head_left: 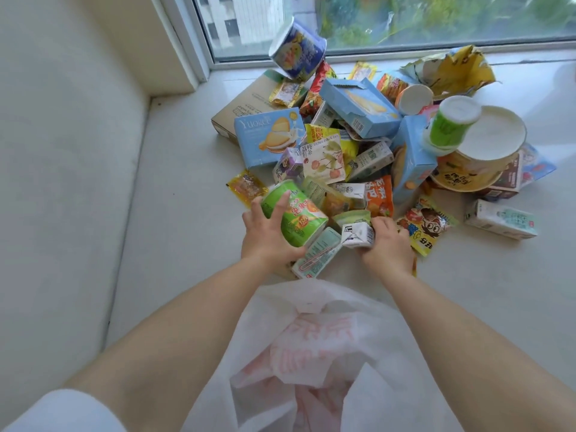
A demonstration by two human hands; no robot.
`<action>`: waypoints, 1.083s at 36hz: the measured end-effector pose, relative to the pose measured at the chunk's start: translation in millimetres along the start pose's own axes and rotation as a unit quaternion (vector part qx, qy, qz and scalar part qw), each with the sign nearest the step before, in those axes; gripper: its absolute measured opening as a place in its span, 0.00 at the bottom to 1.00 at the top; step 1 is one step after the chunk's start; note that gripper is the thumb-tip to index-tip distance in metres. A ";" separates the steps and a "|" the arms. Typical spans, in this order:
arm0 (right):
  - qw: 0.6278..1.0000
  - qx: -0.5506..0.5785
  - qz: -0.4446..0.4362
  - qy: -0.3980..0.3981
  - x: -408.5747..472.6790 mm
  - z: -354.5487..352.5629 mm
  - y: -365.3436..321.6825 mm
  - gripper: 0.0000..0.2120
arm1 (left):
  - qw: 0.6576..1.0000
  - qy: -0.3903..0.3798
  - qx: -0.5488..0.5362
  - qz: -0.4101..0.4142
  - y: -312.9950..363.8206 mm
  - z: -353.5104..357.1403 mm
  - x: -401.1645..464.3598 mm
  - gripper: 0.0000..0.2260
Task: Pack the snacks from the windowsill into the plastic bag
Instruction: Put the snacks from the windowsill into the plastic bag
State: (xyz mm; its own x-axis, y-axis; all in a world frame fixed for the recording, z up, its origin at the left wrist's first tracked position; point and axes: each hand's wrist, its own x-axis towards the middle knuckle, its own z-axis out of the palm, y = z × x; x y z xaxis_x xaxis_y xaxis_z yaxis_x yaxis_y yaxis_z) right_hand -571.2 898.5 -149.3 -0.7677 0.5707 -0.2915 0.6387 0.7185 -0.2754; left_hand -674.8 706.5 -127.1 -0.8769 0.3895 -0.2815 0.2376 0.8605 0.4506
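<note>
A heap of snacks covers the white windowsill (174, 194). My left hand (268, 235) wraps around a green snack canister (296, 216) lying on its side at the near edge of the heap. My right hand (388, 244) grips a small white drink carton (358, 235). A white plastic bag (314, 344) with pink print lies crumpled between my forearms, its mouth toward me. A pale green carton (318, 254) lies flat between my hands.
Blue biscuit boxes (268, 138), a blue canister (297, 51), a green-lidded cup (448, 126), a yellow noodle bowl (480, 157), a brown cardboard box (246, 101) and several packets fill the pile. A white carton (501, 219) lies apart at right. The window frame (199, 48) borders the back.
</note>
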 end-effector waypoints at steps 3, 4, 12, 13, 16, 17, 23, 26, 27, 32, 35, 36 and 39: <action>0.981 0.182 0.030 0.051 -11.0 -5.6 2.5 0.24 | 0.998 0.030 -0.042 0.024 1.4 -13.8 -15.5 0.47; 0.966 0.246 0.040 0.065 -16.3 -9.7 0.9 0.23 | 0.997 0.042 -0.061 0.034 1.4 -18.6 -22.0 0.48; 0.759 0.643 0.070 0.073 -70.4 -57.5 -23.1 0.18 | 0.965 0.064 -0.234 0.097 3.3 -49.6 -90.0 0.50; 0.747 0.659 0.070 0.058 -78.1 -62.5 -24.5 0.16 | 0.959 0.051 -0.259 0.106 2.2 -53.3 -99.7 0.49; 0.743 0.668 0.045 0.020 -99.6 -73.5 -22.2 0.10 | 0.943 0.002 -0.310 0.123 -4.4 -63.7 -126.0 0.45; 0.750 0.661 0.034 0.003 -106.6 -75.5 -20.4 0.09 | 0.939 -0.014 -0.320 0.127 -8.0 -66.2 -133.8 0.45; 0.838 0.533 -0.023 -0.114 -151.0 -67.8 -14.7 0.16 | 0.943 -0.131 -0.280 0.126 -32.5 -66.9 -165.6 0.45; 0.873 0.470 -0.017 -0.126 -168.9 -54.3 -10.2 0.16 | 0.959 -0.159 -0.199 0.122 -43.5 -56.4 -174.0 0.46; 0.875 0.466 -0.014 -0.130 -174.2 -49.5 -8.3 0.16 | 0.961 -0.166 -0.189 0.116 -46.7 -52.2 -176.5 0.46; 0.904 0.401 -0.007 -0.148 -191.0 -27.5 1.4 0.15 | 0.971 -0.190 -0.060 0.135 -59.6 -39.5 -187.6 0.50; 0.932 0.312 -0.032 -0.181 -193.5 -17.1 10.2 0.14 | 0.964 -0.211 0.045 0.157 -67.1 -34.2 -193.8 0.50; 0.943 0.267 -0.044 -0.192 -193.5 -14.7 13.0 0.14 | 0.959 -0.220 0.080 0.161 -69.2 -31.6 -195.7 0.50; 0.966 0.095 -0.091 -0.221 -196.6 -11.4 15.3 0.17 | 0.932 -0.239 0.200 0.187 -72.7 -21.9 -202.2 0.49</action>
State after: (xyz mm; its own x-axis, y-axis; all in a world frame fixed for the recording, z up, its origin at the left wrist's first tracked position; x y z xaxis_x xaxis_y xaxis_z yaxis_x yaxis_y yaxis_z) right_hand -411.1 801.8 -85.8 -0.7976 0.1849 -0.5741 0.5248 0.6818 -0.5096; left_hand -523.9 558.0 -84.3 -0.4390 0.7054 -0.5565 0.7093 0.6522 0.2673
